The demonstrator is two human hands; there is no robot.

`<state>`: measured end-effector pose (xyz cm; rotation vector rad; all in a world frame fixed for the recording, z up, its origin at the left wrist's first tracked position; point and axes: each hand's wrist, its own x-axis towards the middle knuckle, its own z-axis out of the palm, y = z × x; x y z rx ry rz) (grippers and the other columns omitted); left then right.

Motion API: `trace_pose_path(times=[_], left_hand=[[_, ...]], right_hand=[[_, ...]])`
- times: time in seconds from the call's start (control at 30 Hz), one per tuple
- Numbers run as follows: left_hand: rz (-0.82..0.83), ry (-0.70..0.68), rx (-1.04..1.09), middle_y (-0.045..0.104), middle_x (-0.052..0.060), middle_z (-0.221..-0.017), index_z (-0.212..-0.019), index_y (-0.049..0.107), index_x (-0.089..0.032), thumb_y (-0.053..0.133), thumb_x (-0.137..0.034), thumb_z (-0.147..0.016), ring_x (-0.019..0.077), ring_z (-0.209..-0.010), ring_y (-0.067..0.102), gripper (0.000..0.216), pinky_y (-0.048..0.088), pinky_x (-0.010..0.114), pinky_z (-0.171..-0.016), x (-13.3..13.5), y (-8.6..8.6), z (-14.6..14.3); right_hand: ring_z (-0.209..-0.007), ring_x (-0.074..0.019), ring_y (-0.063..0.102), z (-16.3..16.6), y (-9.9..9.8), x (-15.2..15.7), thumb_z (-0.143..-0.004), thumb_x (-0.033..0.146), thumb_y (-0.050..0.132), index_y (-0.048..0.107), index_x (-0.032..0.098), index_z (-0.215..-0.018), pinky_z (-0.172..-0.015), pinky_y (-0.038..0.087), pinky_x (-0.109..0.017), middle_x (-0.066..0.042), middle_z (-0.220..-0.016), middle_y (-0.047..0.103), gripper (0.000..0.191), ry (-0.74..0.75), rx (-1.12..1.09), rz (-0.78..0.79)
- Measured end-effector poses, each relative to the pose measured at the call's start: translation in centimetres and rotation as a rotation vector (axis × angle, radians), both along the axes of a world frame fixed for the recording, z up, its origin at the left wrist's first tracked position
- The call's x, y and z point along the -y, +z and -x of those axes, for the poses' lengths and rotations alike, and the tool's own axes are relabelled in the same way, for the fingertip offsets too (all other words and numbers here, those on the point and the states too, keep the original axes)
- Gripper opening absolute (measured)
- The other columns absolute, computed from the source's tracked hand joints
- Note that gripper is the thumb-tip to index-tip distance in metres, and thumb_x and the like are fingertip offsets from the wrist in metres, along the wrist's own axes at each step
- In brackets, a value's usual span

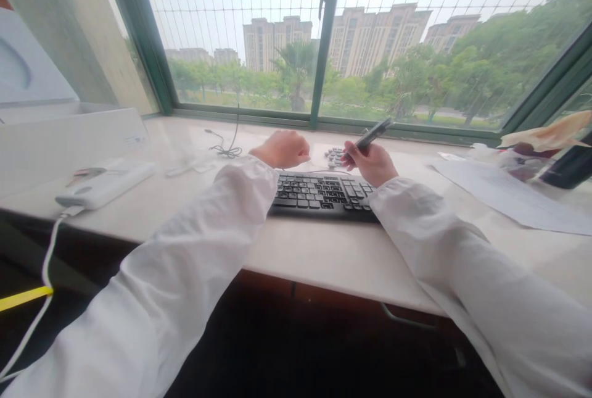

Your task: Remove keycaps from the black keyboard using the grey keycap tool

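Note:
A black keyboard (303, 203) lies on the white sill, with several keycaps off and their sockets bare. Loose keycaps (333, 157) sit in a group just behind it. My right hand (377, 165) is closed around a slim dark tool (370, 137), which points up and away to the right above the keyboard's right end; its exact kind is unclear. Over the keyboard's back left edge, my left hand (283, 149) is curled with its fingers pressed together. Whatever those fingers hold, if anything, is hidden.
On the left are a white power bank (106, 185) with a white cable (50, 262), and a white box (69, 145). A thin black cable (227, 150) lies near the window. Paper sheets (513, 191) and crumpled wrappers (504, 157) are on the right. The sill's front edge (333, 287) runs below my arms.

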<state>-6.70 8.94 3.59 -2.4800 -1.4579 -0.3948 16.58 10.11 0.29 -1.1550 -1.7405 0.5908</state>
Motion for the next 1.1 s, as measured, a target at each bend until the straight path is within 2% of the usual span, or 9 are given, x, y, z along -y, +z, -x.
trace_pose_path(times=[0.13, 0.27, 0.4, 0.5, 0.6, 0.77, 0.83, 1.0, 1.1], left_hand=[[-0.053, -0.072, -0.015, 0.069, 0.001, -0.079, -0.081, 0.073, -0.025, 0.053, -0.042, -0.085, 0.0161, -0.074, 0.058, 0.027, 0.040, 0.029, -0.076, 0.7, 0.3, -0.4], [-0.036, -0.130, -0.056, 0.071, -0.001, -0.083, -0.086, 0.074, -0.028, 0.055, -0.040, -0.084, 0.0154, -0.075, 0.060, 0.022, 0.039, 0.027, -0.073, 0.6, 0.2, -0.2], [-0.074, -0.159, 0.020, 0.072, -0.002, -0.090, -0.095, 0.072, -0.028, 0.050, -0.034, -0.089, 0.0156, -0.081, 0.062, 0.023, 0.039, 0.026, -0.072, 0.7, 0.1, -0.4], [-0.164, -0.228, 0.169, 0.072, 0.000, -0.094, -0.104, 0.068, -0.027, 0.046, -0.035, -0.093, 0.0165, -0.084, 0.063, 0.026, 0.039, 0.026, -0.069, 1.0, 0.0, -1.1], [-0.235, -0.321, 0.292, 0.071, 0.000, -0.096, -0.109, 0.065, -0.026, 0.051, -0.036, -0.092, 0.0149, -0.083, 0.063, 0.024, 0.039, 0.024, -0.066, 1.5, 0.0, -2.0], [-0.265, -0.371, 0.372, 0.070, -0.001, -0.089, -0.085, 0.068, -0.022, 0.055, -0.031, -0.088, 0.0118, -0.075, 0.062, 0.016, 0.039, 0.023, -0.062, 1.9, 0.0, -2.6], [-0.249, -0.370, 0.416, 0.070, -0.002, -0.088, -0.081, 0.067, -0.020, 0.057, -0.030, -0.087, 0.0107, -0.072, 0.061, 0.015, 0.039, 0.023, -0.061, 1.8, -0.1, -2.6], [-0.220, -0.387, 0.463, 0.069, -0.001, -0.093, -0.102, 0.063, -0.021, 0.060, -0.032, -0.085, 0.0108, -0.071, 0.060, 0.020, 0.040, 0.023, -0.060, 1.6, -0.2, -2.6], [-0.240, -0.421, 0.443, 0.068, 0.000, -0.096, -0.099, 0.062, -0.022, 0.059, -0.030, -0.086, 0.0107, -0.074, 0.060, 0.016, 0.040, 0.022, -0.061, 1.8, -0.1, -2.6]], right_hand=[[-0.070, -0.0192, 0.070, 1.6, -0.4, 0.7, -0.068, 0.059, 0.072, 0.064, 0.015, -0.079, -0.075, 0.060, -0.036, -0.010, -0.080, 0.073, 0.046, 0.226, -0.161, 0.092], [-0.079, -0.0194, 0.070, 2.2, -0.8, 1.1, -0.069, 0.044, 0.078, 0.061, 0.016, -0.082, -0.087, 0.058, -0.039, -0.008, -0.082, 0.073, 0.036, 0.292, -0.233, 0.169], [-0.084, -0.0198, 0.070, 2.2, -1.2, 1.2, -0.066, 0.046, 0.079, 0.059, 0.017, -0.083, -0.091, 0.056, -0.042, -0.007, -0.083, 0.072, 0.040, 0.369, -0.253, 0.193], [-0.084, -0.0198, 0.070, 2.3, -1.4, 1.3, -0.062, 0.054, 0.078, 0.059, 0.017, -0.083, -0.090, 0.057, -0.042, -0.005, -0.082, 0.071, 0.047, 0.416, -0.244, 0.181], [-0.084, -0.0199, 0.069, 2.4, -1.3, 1.5, -0.060, 0.056, 0.079, 0.059, 0.017, -0.088, -0.085, 0.058, -0.041, -0.003, -0.079, 0.069, 0.051, 0.440, -0.246, 0.161], [-0.082, -0.0196, 0.069, 2.3, -1.3, 1.5, -0.061, 0.055, 0.078, 0.062, 0.017, -0.093, -0.081, 0.058, -0.039, -0.004, -0.080, 0.069, 0.052, 0.457, -0.233, 0.154], [-0.083, -0.0191, 0.069, 2.1, -1.3, 1.4, -0.061, 0.054, 0.078, 0.063, 0.017, -0.092, -0.081, 0.057, -0.038, -0.004, -0.082, 0.069, 0.051, 0.460, -0.259, 0.150], [-0.082, -0.0185, 0.069, 1.9, -1.3, 1.4, -0.063, 0.052, 0.078, 0.064, 0.017, -0.095, -0.079, 0.057, -0.036, -0.003, -0.081, 0.070, 0.050, 0.504, -0.233, 0.157], [-0.081, -0.0178, 0.069, 1.8, -1.3, 1.5, -0.064, 0.052, 0.077, 0.063, 0.017, -0.096, -0.079, 0.057, -0.036, -0.004, -0.080, 0.071, 0.049, 0.509, -0.213, 0.167]])
